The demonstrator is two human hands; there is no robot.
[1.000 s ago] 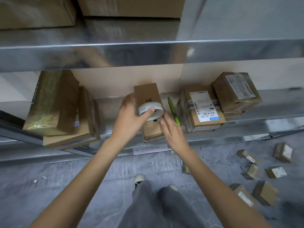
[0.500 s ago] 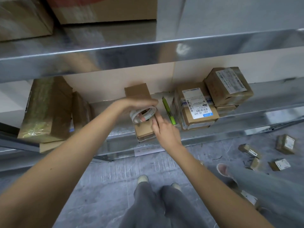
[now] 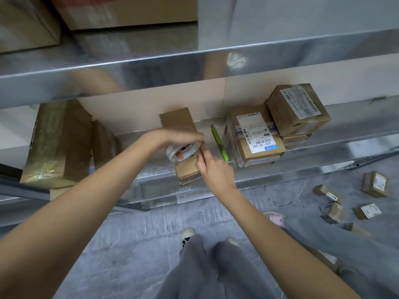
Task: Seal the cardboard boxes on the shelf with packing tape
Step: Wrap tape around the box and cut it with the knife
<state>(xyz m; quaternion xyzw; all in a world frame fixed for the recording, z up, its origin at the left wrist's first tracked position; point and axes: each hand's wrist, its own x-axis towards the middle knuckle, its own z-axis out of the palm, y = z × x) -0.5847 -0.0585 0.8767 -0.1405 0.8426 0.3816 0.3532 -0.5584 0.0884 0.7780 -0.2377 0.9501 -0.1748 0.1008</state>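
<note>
A narrow brown cardboard box (image 3: 178, 119) lies lengthwise on the metal shelf (image 3: 151, 171), its near end over the shelf's front edge. My left hand (image 3: 172, 138) grips a roll of clear packing tape (image 3: 184, 150) just above the box's middle, thumb inside the roll. My right hand (image 3: 212, 167) is at the roll's right side with its forefinger raised against the roll's edge and the other fingers curled at the box's right side. I cannot tell whether it pinches the tape end.
A green utility knife (image 3: 220, 143) lies on the shelf right of the box. Labelled parcels (image 3: 254, 137) are stacked further right, larger wrapped boxes (image 3: 58, 143) at left. Small boxes (image 3: 374, 184) lie scattered on the floor; another person's leg (image 3: 336, 238) is at right.
My left hand turned over the roll and lowered it onto the box. My right hand rose to the roll's right edge. The view shifted, and another person's leg came in at right.
</note>
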